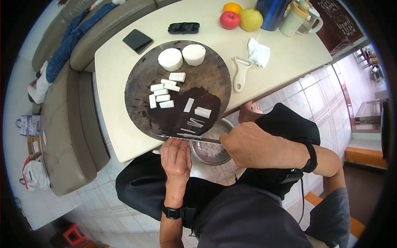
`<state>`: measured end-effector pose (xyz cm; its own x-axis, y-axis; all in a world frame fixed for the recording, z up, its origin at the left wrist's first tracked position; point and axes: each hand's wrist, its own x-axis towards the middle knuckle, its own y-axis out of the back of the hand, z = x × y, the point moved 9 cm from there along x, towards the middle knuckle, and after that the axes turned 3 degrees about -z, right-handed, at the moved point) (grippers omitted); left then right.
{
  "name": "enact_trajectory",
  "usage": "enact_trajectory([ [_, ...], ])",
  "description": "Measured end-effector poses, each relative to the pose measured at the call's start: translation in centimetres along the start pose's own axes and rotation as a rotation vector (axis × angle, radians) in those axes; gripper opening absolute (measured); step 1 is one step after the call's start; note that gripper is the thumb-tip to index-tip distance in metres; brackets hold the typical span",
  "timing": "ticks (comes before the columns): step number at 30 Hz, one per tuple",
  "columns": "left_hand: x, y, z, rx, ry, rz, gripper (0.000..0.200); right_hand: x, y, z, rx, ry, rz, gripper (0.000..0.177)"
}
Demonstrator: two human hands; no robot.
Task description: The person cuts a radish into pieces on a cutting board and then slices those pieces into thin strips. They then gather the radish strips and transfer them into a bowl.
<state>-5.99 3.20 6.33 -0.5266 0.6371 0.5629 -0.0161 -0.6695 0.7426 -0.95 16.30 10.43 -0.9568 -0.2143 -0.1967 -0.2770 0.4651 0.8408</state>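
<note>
My right hand point(248, 144) is wrapped round the handle of a knife point(202, 139), its blade pointing left along the near edge of a round dark cutting board point(138, 91). My left hand point(177, 159) has its fingers together, tips at the board's edge against the blade; anything under them is hidden. Just beyond the blade lie thin white strips point(195, 123), a flat slice point(188, 105) and a small stack of slices point(202, 112), apparently white radish. Several white blocks point(161, 91) sit farther left. Two thick white rounds point(170, 59) point(194, 55) stand at the back of the board.
Below the table edge, a metal bowl point(198, 155) holds white shreds. A peeler point(240, 76), white cloth point(259, 53), phone point(137, 41), black case point(183, 28), fruit point(251, 20), blue container point(271, 14) and mug point(314, 22) are on the table. Another person's legs point(66, 49) rest on the sofa point(68, 136).
</note>
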Motion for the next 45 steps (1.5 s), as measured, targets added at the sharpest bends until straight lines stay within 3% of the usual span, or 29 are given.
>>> enact_trajectory([
  [11, -0.2, 0.2, -0.2, -0.027, 0.012, 0.02, 0.022, 0.5, -0.7, -0.2, 0.003, 0.02, -0.05, 0.01],
  [13, -0.4, 0.0, -0.4, -0.017, 0.03, 0.005, 0.021, 1.2, -1.0, -1.2, -0.023, 0.097, 0.031, 0.014],
  [20, 0.3, 0.3, -0.1, -0.056, 0.046, 0.05, 0.02, 0.9, -0.6, -0.7, -0.019, 0.049, 0.079, 0.012],
  [23, 0.5, 1.1, -0.4, -0.191, 0.117, 0.118, 0.019, -0.1, -0.2, 0.2, 0.013, -0.017, 0.075, 0.009],
  [25, -0.6, 1.5, -2.7, -0.386, 0.417, 0.223, 0.016, -0.9, 1.1, 1.1, 0.265, -0.122, 0.161, 0.015],
  [26, -0.5, 1.8, -2.1, -0.388, 0.402, 0.235, 0.016, -1.2, 1.7, 0.8, 0.252, -0.117, 0.175, 0.015],
  [28, -2.5, 0.9, -3.7, -0.781, 0.737, 0.344, 0.014, -1.8, 0.0, 1.3, 0.734, -0.255, -0.036, 0.024],
  [29, -3.4, 0.0, -3.7, -0.969, 0.828, 0.34, 0.024, -2.3, -1.5, 1.9, 0.873, -0.31, -0.067, 0.029],
  [30, -3.2, 0.2, -2.9, -0.971, 0.819, 0.352, 0.024, -2.6, -2.1, 1.8, 0.861, -0.302, -0.064, 0.029],
  [32, -3.8, -2.0, -1.2, -1.416, 1.051, 0.338, 0.039, -3.3, -3.6, 1.7, 1.06, -0.323, -0.039, 0.037],
  [33, -3.8, -2.9, -0.4, -1.574, 1.04, 0.268, 0.047, -3.6, -4.0, 1.6, 1.025, -0.323, -0.039, 0.036],
  [37, -3.8, -4.4, 1.0, -1.799, 1.071, 0.205, 0.042, -5.0, -4.3, 0.4, 1.054, -0.293, -0.043, 0.034],
  [45, -5.8, -5.6, 1.1, -1.875, 1.096, 0.211, 0.03, -7.9, -5.5, 1.1, 1.063, -0.286, -0.006, 0.029],
])
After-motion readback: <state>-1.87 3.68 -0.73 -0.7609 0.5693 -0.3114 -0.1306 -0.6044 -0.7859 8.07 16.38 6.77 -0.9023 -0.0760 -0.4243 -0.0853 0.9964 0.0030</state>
